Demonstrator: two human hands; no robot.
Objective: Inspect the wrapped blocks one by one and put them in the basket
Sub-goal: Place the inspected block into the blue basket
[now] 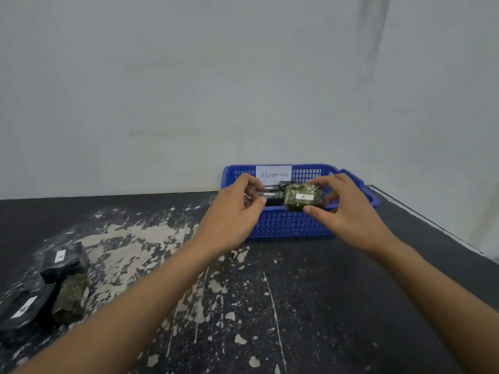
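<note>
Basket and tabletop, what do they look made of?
Basket: looks like moulded blue plastic, going by the uniform colour and grid of holes. Tabletop: a black painted or coated surface, matt, worn through in pale patches; what lies beneath cannot be told.

light: dim, even, bluish | shadows: faint | focus: soft overall | edges: wide-angle bowing

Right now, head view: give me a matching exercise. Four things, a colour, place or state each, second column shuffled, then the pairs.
1 basket
2 sign
3 right hand
4 loose blocks

a lying at the table's left edge
b pinches a green block over the basket
c blue, by the wall
d white, on the basket's far side

Pairs: 1-c, 2-d, 3-b, 4-a
</note>
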